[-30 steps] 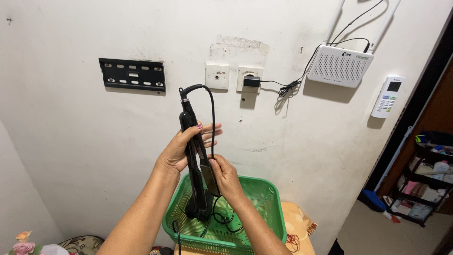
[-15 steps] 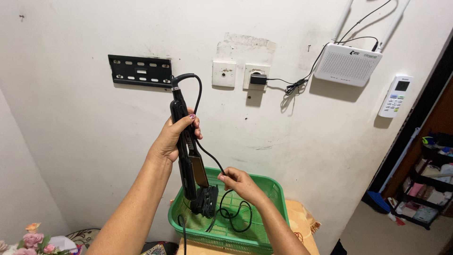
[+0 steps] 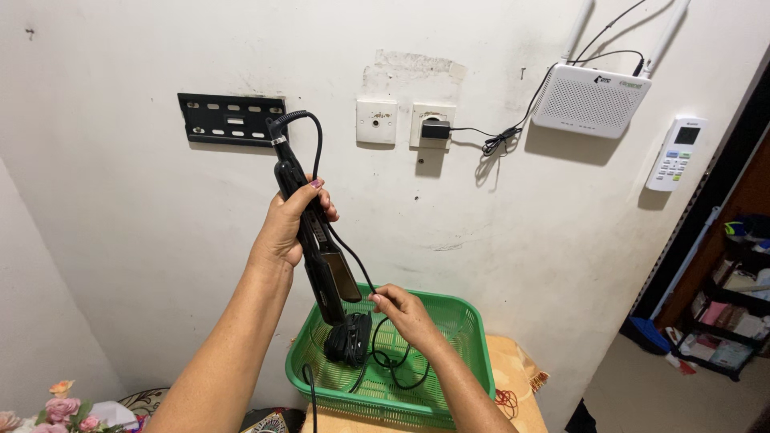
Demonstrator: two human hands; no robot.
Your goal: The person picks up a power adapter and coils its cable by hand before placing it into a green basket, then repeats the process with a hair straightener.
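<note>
i note the green perforated plastic basket point(image 3: 449, 377) holding a black coiled power cord point(image 3: 385, 357) and a dark bundle. my left hand point(image 3: 285, 228) is clamped round the black flat hair straightener point(image 3: 313, 232), held upright above the basket. my right hand point(image 3: 405, 313) pinches the cord, fingers together.

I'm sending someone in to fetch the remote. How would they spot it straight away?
Start at the white router high on the wall. The remote hangs just right of and below it, near the dark door frame. It is the slim white upright one with a small screen and buttons, no aerials or cables.
</note>
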